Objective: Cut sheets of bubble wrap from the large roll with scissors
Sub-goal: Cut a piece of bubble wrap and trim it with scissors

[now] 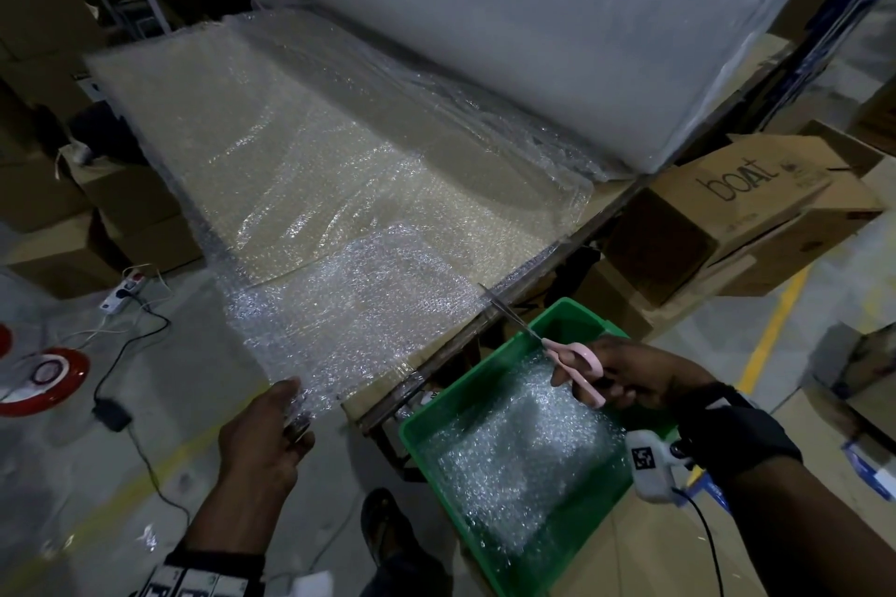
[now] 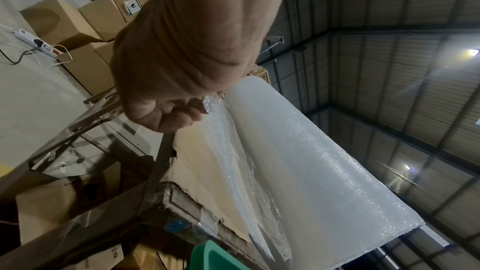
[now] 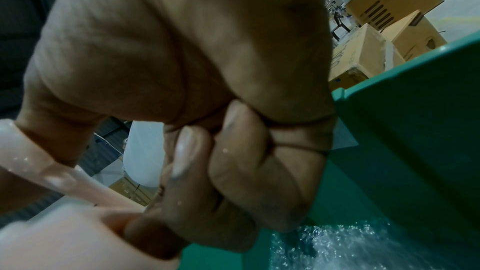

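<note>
Glossy, dimpled clear plastic bubble wrap [image 1: 339, 305] covers matt cardboard; pink plastic-handled, metal-bladed scissors [image 1: 557, 349] above smooth green plastic bin [image 1: 489, 364]

The head view looks down at the surface [image 1: 557, 252]; both wrist views sit close, facing twelve o'clock, sharing the roll [image 2: 311, 161].

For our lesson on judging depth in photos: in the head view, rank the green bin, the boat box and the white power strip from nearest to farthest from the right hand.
From the right hand:
1. Green bin, directly beneath it.
2. Boat box, beyond it, to the right.
3. White power strip, on the floor, far left.
</note>
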### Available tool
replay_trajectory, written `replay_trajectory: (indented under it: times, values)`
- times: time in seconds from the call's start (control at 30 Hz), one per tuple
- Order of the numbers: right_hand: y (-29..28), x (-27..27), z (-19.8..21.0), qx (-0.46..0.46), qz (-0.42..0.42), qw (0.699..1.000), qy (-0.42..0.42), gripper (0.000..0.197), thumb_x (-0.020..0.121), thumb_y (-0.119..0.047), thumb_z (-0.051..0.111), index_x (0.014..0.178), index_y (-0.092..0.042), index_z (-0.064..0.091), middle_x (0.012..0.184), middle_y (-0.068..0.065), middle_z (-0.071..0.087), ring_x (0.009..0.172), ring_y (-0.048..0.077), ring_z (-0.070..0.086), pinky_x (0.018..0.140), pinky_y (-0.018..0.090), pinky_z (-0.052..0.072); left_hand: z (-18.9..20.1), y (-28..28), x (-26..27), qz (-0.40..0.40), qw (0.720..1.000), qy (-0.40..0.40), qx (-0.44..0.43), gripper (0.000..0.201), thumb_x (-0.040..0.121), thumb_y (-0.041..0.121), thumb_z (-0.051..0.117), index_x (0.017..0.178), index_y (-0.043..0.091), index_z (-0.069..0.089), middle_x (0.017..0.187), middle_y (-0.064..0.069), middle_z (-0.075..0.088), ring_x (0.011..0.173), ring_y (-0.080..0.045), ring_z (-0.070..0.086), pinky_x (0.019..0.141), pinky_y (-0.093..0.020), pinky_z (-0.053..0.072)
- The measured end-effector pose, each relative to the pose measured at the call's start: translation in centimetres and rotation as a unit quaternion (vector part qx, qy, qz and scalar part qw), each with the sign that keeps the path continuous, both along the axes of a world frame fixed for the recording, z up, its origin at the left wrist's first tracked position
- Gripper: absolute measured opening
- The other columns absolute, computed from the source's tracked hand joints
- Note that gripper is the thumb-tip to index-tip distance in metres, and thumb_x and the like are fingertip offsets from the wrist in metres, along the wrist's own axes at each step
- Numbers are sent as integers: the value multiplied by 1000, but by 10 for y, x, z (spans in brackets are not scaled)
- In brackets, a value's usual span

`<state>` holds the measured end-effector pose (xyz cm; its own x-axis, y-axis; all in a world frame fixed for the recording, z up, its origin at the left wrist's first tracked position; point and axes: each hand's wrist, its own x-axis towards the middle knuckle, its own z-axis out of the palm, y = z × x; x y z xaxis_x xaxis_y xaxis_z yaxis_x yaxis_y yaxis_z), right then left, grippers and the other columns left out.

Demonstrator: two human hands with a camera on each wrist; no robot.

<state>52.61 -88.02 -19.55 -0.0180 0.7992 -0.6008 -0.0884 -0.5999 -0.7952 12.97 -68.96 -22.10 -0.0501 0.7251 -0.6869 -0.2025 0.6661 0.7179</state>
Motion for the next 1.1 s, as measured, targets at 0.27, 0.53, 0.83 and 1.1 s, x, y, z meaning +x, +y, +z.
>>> replay_trajectory:
  times: [0.27, 0.53, 0.83, 1.1]
  values:
    - [-8, 2, -4, 4, 25, 999, 37, 71, 78, -59, 85, 112, 3, 72, 71, 15, 53, 40, 7, 28, 39, 25, 12, 0, 5, -4, 8, 1000, 1, -2, 11, 92, 17, 79, 90, 15, 67, 86, -6, 64, 69, -22, 55, 60, -36, 42]
    - [-1, -6, -6, 4, 13, 1000, -1, 76, 76, -67, 82, 112, -1, 74, 71, 16, 56, 43, 9, 26, 41, 29, 11, 1, 5, -3, 0, 1000, 2, 0, 12, 94, 17, 77, 91, 17, 66, 89, -4, 65, 71, -21, 55, 61, -35, 41]
    - [7, -3, -10, -6, -8, 1000, 14, 68, 84, -58, 81, 114, 2, 73, 73, 15, 54, 43, 9, 29, 38, 22, 19, -1, 5, -3, -1, 1000, 8, -1, 11, 92, 16, 78, 91, 16, 67, 88, -5, 67, 72, -22, 58, 62, -36, 43]
    - [22, -7, -13, 1, -9, 999, 30, 74, 73, -60, 87, 112, 1, 74, 63, 10, 53, 39, 6, 30, 33, 19, 20, 0, 4, -7, 2, 1000, 4, 1, 11, 92, 15, 79, 91, 16, 68, 89, -6, 66, 73, -23, 58, 62, -35, 42]
